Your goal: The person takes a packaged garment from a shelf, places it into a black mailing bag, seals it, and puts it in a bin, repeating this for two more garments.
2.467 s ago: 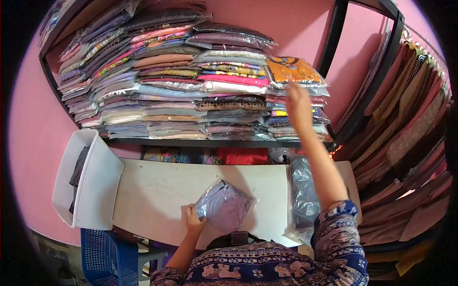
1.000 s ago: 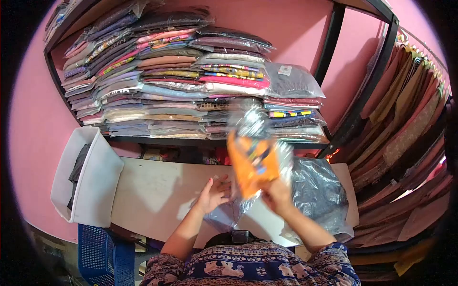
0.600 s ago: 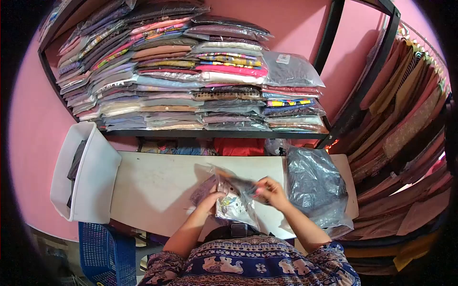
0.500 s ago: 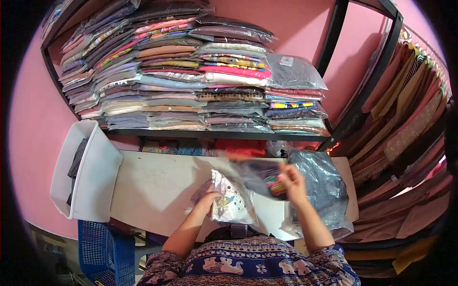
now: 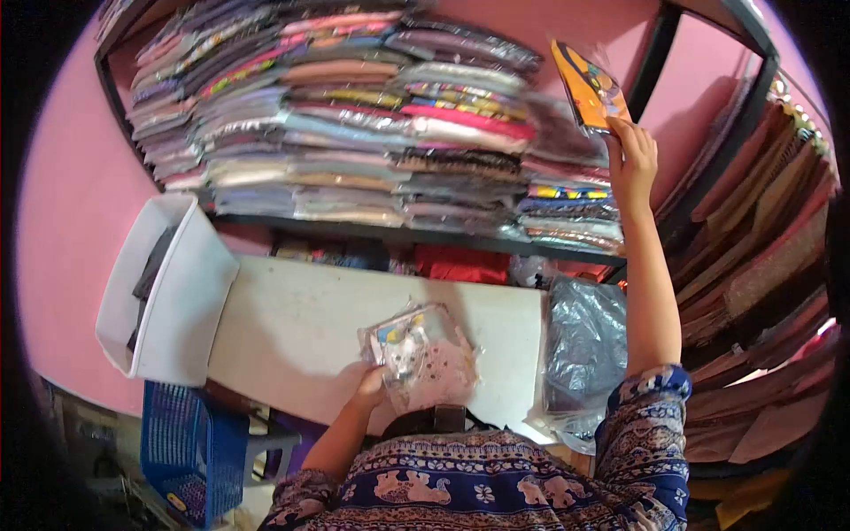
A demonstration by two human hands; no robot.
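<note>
Head view: the right hand is up at the shelf, gripping the lower edge of an orange printed packet between thumb and fingers. That packet is tilted and sits at the top of the rightmost of the stacks of bagged clothes, in front of the pink wall; whether it touches the pile beneath cannot be told, as the area is blurred. The left hand is closed on the left edge of a clear bag with a white printed garment, which lies at the front of the pale desk, close to the person's body. Near the desk's right end is a dark garment in grey plastic, below the outstretched right forearm. At the left end stands a white bin with dark cloth inside, and a blue basket is lower down, beneath it. Red cloth shows under the shelf's black front edge. Brown and pink clothes hang from a rail on the right.
</note>
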